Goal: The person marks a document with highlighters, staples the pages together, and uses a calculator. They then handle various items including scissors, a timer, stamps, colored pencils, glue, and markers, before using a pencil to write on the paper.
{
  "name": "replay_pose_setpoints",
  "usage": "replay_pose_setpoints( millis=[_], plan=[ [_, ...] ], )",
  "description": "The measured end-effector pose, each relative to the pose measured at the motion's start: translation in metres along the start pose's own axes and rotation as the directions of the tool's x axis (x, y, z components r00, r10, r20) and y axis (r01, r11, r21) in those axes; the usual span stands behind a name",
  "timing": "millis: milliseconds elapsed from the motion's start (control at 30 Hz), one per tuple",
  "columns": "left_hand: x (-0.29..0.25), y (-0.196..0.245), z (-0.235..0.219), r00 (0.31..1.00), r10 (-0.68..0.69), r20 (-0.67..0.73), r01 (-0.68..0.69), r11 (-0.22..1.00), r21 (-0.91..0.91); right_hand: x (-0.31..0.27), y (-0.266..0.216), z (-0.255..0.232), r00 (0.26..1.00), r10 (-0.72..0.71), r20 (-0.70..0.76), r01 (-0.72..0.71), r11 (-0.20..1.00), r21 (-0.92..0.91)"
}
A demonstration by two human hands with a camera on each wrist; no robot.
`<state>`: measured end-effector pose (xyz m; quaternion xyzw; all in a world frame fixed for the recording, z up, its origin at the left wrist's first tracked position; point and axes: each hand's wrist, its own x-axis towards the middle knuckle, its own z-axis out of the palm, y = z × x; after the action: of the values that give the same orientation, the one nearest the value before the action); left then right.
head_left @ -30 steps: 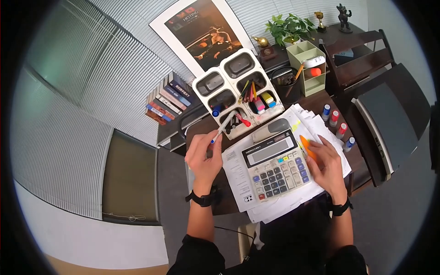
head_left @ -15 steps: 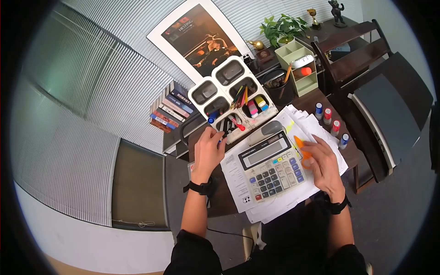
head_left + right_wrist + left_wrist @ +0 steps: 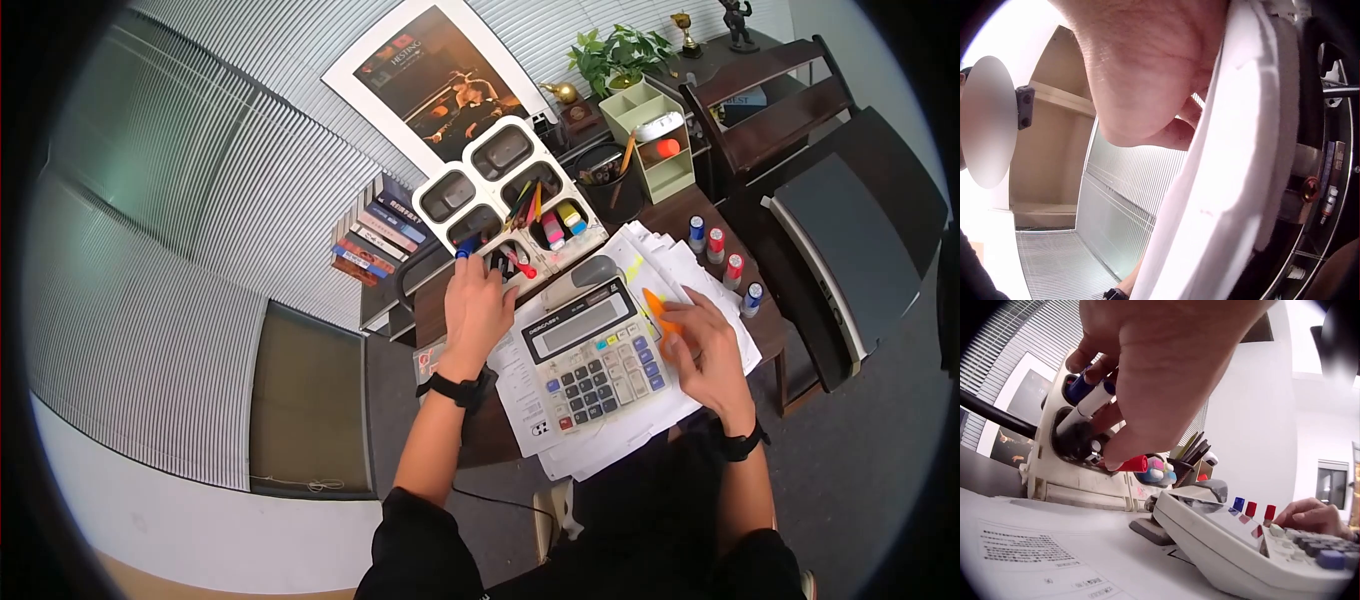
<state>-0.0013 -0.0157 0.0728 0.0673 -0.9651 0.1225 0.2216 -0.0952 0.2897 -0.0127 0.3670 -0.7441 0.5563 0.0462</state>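
Observation:
My left hand [image 3: 478,310] reaches into the lower compartments of a white desk organizer [image 3: 519,292], its back hiding the fingertips in the head view. In the left wrist view its fingers spread around a blue marker [image 3: 1077,389] and a white marker [image 3: 1090,405], with the thumb beside a red-capped pen [image 3: 1134,464]. I cannot tell whether it pinches any of them. My right hand [image 3: 712,350] rests with loosely bent fingers over an orange item [image 3: 654,303], which it partly covers, at the right of a large calculator [image 3: 592,365] on stacked papers [image 3: 525,405].
A grey stapler-like item [image 3: 597,270] lies behind the calculator. Several capped markers [image 3: 715,245] stand on the right of the table. A black mesh cup [image 3: 612,190] and a pale green organizer [image 3: 668,180] stand at the back, books [image 3: 375,235] at the left.
My left hand has brought a white pen with a blue end down to the organizer and moved further over its compartments. My right hand stays by the calculator. The head view has shifted slightly.

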Motion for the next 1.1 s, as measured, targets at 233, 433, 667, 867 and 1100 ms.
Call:
replay_pose_setpoints(
  millis=[233,433,667,867,1100],
  plan=[
    [0.002,-0.001,0.013,0.998,-0.009,-0.055,0.014,0.996,0.094,-0.001,0.002,0.0,1.0,-0.004,-0.003,0.004,1.0,0.013],
    [-0.018,0.002,-0.019,0.965,-0.13,-0.229,0.109,0.989,-0.099,-0.001,0.002,0.0,1.0,0.002,-0.002,-0.002,1.0,0.013],
    [-0.058,0.019,-0.058,0.832,-0.507,-0.226,0.106,0.545,-0.832,-0.002,-0.007,-0.004,0.996,0.044,-0.074,-0.038,0.996,0.082],
    [-0.062,0.093,-0.042,0.928,-0.3,0.222,0.201,-0.101,-0.974,-0.018,-0.025,0.002,0.981,0.148,-0.129,-0.071,0.882,0.466],
    [-0.05,0.154,-0.025,1.0,-0.02,0.015,0.022,0.381,-0.924,-0.031,-0.045,0.007,0.897,0.44,-0.039,-0.12,0.328,0.937]
  ],
)
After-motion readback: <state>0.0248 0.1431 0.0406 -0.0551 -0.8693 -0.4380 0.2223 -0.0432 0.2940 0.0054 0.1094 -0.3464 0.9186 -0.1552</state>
